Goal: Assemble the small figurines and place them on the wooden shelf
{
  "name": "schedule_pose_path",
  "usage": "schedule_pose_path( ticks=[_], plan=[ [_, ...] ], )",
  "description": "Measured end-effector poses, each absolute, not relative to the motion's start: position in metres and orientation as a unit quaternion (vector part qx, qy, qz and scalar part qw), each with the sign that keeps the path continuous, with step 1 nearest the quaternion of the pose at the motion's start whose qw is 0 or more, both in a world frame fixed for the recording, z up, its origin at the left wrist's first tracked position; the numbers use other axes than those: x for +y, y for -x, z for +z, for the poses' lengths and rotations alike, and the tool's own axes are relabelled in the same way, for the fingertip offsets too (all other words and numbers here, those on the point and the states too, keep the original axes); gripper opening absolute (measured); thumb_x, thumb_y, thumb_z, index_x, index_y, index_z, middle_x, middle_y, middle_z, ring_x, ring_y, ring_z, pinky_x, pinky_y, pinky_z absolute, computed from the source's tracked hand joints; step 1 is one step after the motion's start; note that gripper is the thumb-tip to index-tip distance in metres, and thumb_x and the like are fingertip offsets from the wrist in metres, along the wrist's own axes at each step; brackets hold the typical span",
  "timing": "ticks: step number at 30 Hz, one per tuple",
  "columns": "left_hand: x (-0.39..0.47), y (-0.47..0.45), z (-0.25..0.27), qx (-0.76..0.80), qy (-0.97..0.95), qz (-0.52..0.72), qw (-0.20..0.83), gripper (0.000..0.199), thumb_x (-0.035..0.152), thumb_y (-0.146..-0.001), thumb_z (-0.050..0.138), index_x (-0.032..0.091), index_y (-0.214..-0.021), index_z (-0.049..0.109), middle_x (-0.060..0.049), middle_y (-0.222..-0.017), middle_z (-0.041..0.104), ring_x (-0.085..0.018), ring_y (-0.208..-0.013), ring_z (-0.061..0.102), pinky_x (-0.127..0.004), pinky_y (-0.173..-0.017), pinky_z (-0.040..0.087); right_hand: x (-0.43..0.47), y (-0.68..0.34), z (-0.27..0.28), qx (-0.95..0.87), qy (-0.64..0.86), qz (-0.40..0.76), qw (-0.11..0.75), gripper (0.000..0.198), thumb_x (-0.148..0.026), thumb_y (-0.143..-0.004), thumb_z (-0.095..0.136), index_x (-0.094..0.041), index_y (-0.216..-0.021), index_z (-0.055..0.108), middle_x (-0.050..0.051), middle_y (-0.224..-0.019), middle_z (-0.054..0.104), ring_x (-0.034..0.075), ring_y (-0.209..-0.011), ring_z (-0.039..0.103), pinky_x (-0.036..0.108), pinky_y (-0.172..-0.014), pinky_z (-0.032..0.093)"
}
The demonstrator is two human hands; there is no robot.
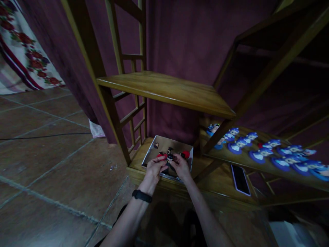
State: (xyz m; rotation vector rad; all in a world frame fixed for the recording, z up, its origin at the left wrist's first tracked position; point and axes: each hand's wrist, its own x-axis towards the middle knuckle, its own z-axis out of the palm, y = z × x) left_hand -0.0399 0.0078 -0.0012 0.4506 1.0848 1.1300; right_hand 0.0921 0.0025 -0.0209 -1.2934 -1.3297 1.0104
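Both my hands meet over a shallow cardboard box [146,158] on the lowest shelf. Between the fingertips of my left hand [155,167] and my right hand [181,166] is a small dark-headed figurine [170,157], its lower part hidden by my fingers. Each hand is closed in a pinch on it. Around it in the box lie other small figurines, one with a red part [185,154] to the right and a tiny dark one [156,145] at the back left. A black band [142,196] is round my left wrist.
A wooden shelf board [167,90] juts out above the box. To the right, several blue-and-white figurines [238,144] stand on another shelf. A phone [240,179] lies on the low shelf below them. A wooden post [97,75] rises at the left, with tiled floor beyond.
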Motion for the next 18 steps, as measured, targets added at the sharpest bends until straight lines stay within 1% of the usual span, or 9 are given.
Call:
schedule_pose_path(
  ticks=[5,9,11,15,18],
  plan=[
    [0.007,0.04,0.002,0.482,-0.226,0.502,0.681,0.022,0.005,-0.058,0.07,0.01,-0.078,0.065,-0.004,-0.066,0.065,-0.01,-0.055,0.06,-0.022,-0.054,0.053,0.0,-0.091,-0.021,-0.548,0.504,0.426,0.513,0.03,-0.028,-0.071,0.057,-0.022,-0.101,0.057,0.002,-0.094,0.066,0.018,-0.088,0.061,0.034,-0.083,0.046],
    [0.007,0.042,0.006,0.48,-0.256,0.517,0.661,0.022,0.009,-0.059,0.072,0.011,-0.08,0.065,-0.004,-0.065,0.065,-0.01,-0.056,0.061,-0.022,-0.057,0.052,-0.002,-0.092,-0.017,-0.53,0.503,0.43,0.53,0.04,-0.025,-0.068,0.058,-0.024,-0.108,0.056,0.002,-0.097,0.065,0.017,-0.087,0.06,0.034,-0.083,0.046],
    [0.006,0.043,0.008,0.477,-0.26,0.526,0.654,0.023,0.01,-0.061,0.072,0.011,-0.082,0.064,-0.006,-0.068,0.067,-0.011,-0.058,0.063,-0.022,-0.058,0.053,-0.005,-0.092,-0.012,-0.499,0.509,0.436,0.549,0.042,-0.024,-0.066,0.059,-0.024,-0.107,0.057,0.003,-0.097,0.065,0.017,-0.086,0.06,0.035,-0.082,0.046],
    [0.003,0.047,0.012,0.45,-0.26,0.541,0.661,0.023,0.008,-0.063,0.07,0.011,-0.085,0.063,-0.008,-0.079,0.068,-0.014,-0.066,0.065,-0.025,-0.063,0.054,-0.015,-0.091,-0.003,-0.439,0.477,0.52,0.556,0.037,-0.033,-0.066,0.062,-0.02,-0.101,0.062,0.006,-0.097,0.065,0.02,-0.088,0.06,0.037,-0.079,0.047],
    [0.001,0.049,0.013,0.431,-0.263,0.541,0.672,0.022,0.006,-0.065,0.068,0.011,-0.086,0.063,-0.009,-0.081,0.069,-0.015,-0.068,0.065,-0.025,-0.064,0.054,-0.02,-0.088,0.001,-0.409,0.439,0.575,0.556,0.041,-0.039,-0.064,0.066,-0.018,-0.099,0.063,0.007,-0.097,0.065,0.02,-0.086,0.061,0.035,-0.076,0.048]
  ],
)
